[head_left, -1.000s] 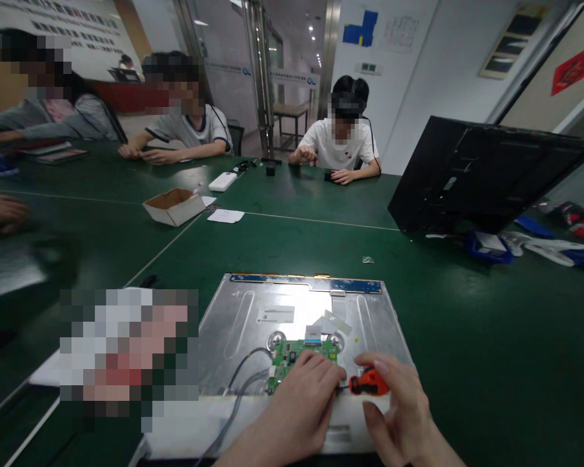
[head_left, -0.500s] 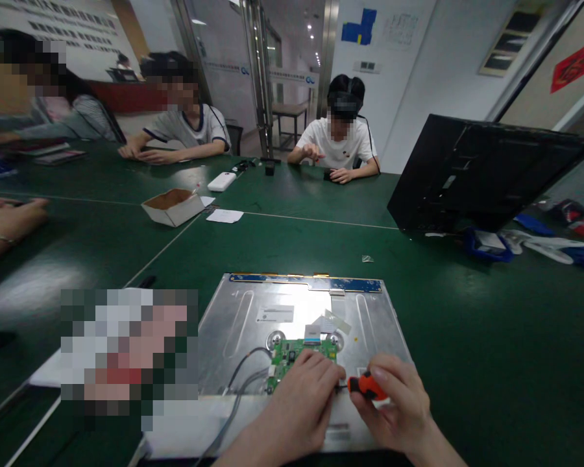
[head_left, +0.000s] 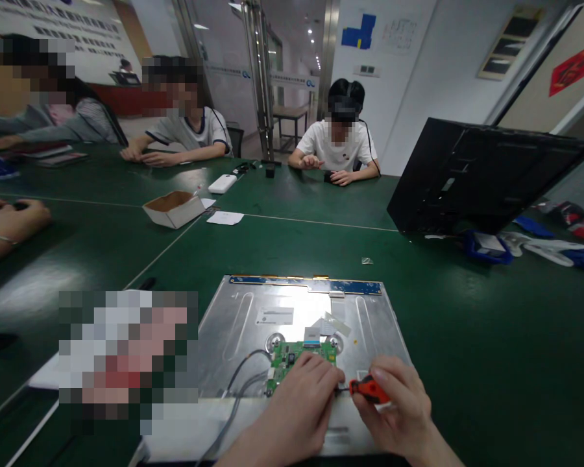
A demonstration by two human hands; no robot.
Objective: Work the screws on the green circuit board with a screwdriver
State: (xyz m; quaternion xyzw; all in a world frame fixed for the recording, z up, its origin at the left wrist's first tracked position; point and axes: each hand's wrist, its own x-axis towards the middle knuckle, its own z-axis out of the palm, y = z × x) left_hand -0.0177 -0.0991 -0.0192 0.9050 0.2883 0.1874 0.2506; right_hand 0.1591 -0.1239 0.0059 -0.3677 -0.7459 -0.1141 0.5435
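A metal-backed display panel (head_left: 377,327) lies flat on the table, with a green circuit board (head_left: 288,355) near its front middle. My right hand (head_left: 403,403) grips a screwdriver (head_left: 368,389) by its red and black handle, its shaft pointing left. Over the lower right of the board lies my left hand (head_left: 304,399), its fingers curled together and the fingertips at the shaft's end. What the left fingers pinch, and the shaft's tip, are hidden. Grey and black cables (head_left: 243,389) run from the board's left side toward me.
A large black panel (head_left: 477,175) stands tilted at the right, by a blue tray (head_left: 489,246) and gloves (head_left: 545,250). An open carton (head_left: 174,211) and white papers (head_left: 225,218) lie farther off. Other people sit around the green table (head_left: 491,363).
Both hands and the screwdriver stay almost where they were. The view has shifted very slightly. Across the table, a person's raised hand has come down a little.
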